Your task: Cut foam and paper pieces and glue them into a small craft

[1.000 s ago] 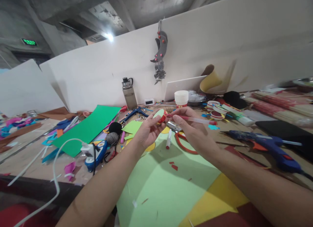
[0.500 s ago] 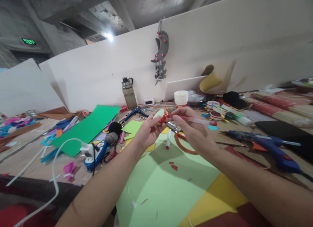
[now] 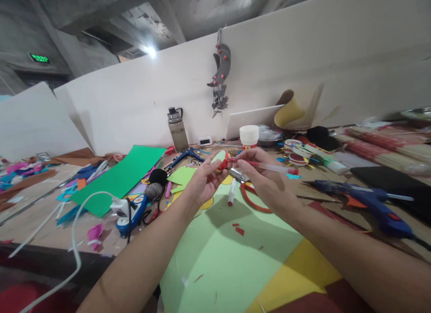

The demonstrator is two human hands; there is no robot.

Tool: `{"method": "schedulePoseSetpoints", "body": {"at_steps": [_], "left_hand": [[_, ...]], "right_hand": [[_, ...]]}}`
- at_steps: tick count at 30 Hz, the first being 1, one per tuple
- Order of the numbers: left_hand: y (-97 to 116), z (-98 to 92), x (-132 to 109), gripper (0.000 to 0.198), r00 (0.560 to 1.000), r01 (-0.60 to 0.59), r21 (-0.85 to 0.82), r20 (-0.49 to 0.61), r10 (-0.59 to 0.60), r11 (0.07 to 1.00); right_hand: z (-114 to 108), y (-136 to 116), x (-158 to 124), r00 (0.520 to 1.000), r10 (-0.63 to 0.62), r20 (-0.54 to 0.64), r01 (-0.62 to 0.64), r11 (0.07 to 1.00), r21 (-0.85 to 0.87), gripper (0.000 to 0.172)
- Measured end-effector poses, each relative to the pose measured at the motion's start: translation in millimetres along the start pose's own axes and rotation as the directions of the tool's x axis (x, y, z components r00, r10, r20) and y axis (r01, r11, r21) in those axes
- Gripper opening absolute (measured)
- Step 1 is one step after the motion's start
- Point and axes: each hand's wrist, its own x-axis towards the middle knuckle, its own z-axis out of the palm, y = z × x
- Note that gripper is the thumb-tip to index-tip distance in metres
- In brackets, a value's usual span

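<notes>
My left hand (image 3: 205, 182) grips a small round piece (image 3: 219, 159) with a pale green face and a red band around its side. From the right, my right hand (image 3: 258, 174) pinches a red pen (image 3: 274, 168) with a translucent barrel. Its tip points left at the red band; whether it touches, I cannot tell. Below the hands, a white marker-like stick (image 3: 232, 192) with a red end rests on a light green sheet (image 3: 232, 259). An orange-red loop handle (image 3: 249, 200) lies partly behind my right wrist. Small red scraps (image 3: 239, 231) lie on the sheet.
At right lies a blue glue gun (image 3: 377, 205). A stack of paper cups (image 3: 249, 135) and a water bottle (image 3: 178, 131) stand at the back. To the left are a green sheet (image 3: 124, 178), a blue power strip (image 3: 134, 214) and its white cable (image 3: 76, 241).
The pen has shifted very slightly in my right hand, its tip still beside the red band. Otherwise both hands and the table look nearly the same.
</notes>
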Motion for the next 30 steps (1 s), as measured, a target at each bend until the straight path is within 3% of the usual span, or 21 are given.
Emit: {"method": "schedulePoseSetpoints", "body": {"at_steps": [19,30], "left_hand": [[-2,0.7,2,0.023,0.999,-0.001,-0.04,-0.053,-0.001,0.999],[-5,-7.1,4,0.027,1.0,-0.013,0.003,-0.005,0.013,1.0]], "right_hand": [[0,-5,0,1.0,-0.023,-0.012,0.022,0.997,-0.067,0.01],[1,7,-5,0.985,-0.165,0.043,0.171,0.958,-0.232,0.011]]}}
